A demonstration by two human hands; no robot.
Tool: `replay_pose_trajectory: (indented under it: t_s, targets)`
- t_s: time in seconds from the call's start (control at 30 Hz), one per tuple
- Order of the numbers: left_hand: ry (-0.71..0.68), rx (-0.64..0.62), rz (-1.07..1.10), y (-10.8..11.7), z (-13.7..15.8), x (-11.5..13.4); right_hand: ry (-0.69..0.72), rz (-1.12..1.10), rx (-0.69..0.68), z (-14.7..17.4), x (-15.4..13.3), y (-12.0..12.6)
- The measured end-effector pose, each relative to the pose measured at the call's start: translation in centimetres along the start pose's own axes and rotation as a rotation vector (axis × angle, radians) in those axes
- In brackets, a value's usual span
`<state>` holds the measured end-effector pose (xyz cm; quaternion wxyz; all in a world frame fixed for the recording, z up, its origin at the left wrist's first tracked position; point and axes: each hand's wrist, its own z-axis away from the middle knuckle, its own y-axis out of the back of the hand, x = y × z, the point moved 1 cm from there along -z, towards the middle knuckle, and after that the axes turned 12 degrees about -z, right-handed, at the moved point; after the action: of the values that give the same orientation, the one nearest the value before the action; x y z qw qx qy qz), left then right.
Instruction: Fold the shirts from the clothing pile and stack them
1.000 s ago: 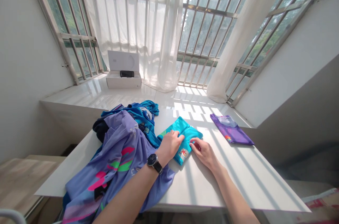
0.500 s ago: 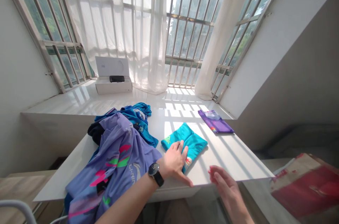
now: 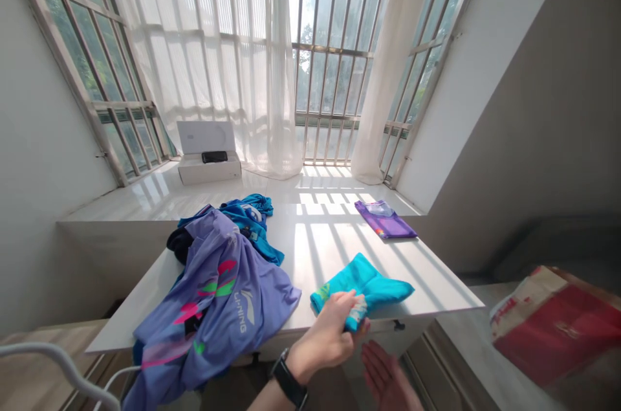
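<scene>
The turquoise garment (image 3: 366, 278) lay at the near edge of the white table (image 3: 444, 285), to the right of the lavender shirt (image 3: 252, 288) and nearer than the folded purple garment (image 3: 392, 226). The left hand (image 3: 332, 336) had its fingers closed on the garment's near corner, bunching the cloth between thumb and fingers, where a pale printed patch showed beside the grip. The right hand (image 3: 385, 375) held nothing; its fingers were extended and close together, just beside the left hand, on the near side of the table edge.

The left hand covered part of the gripped corner, and some of its fingertips were out of sight in the cloth. The right hand was slightly blurred, and the bottom of the view cut off its wrist. Overlapping folds made the separate pieces in the blue clothes (image 3: 266, 246) behind the lavender shirt hard to tell apart. The red and tan bag (image 3: 557, 333) at far right was blurred, its lettering unreadable.
</scene>
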<state>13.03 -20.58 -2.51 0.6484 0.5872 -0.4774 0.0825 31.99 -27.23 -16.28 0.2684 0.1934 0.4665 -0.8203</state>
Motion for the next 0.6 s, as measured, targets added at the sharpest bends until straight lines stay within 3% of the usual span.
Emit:
replay_pose_trajectory:
  t_s: [0.17,0.23,0.37,0.6]
  targets:
    - [0.122,0.034,0.745,1.2,-0.3,2.7,-0.079,-0.168,-0.1,0.5,1.5,-4.0]
    - [0.196,0.004,0.943,0.9,-0.2,2.7,-0.077,-0.24,-0.11,1.0,1.9,-5.2]
    - [0.317,-0.066,1.022,-0.6,0.2,2.1,0.007,-0.361,-0.076,2.0,1.7,-6.2]
    - [0.353,0.053,0.981,-1.4,0.0,3.4,0.084,-0.248,-0.001,2.8,-0.7,-6.4]
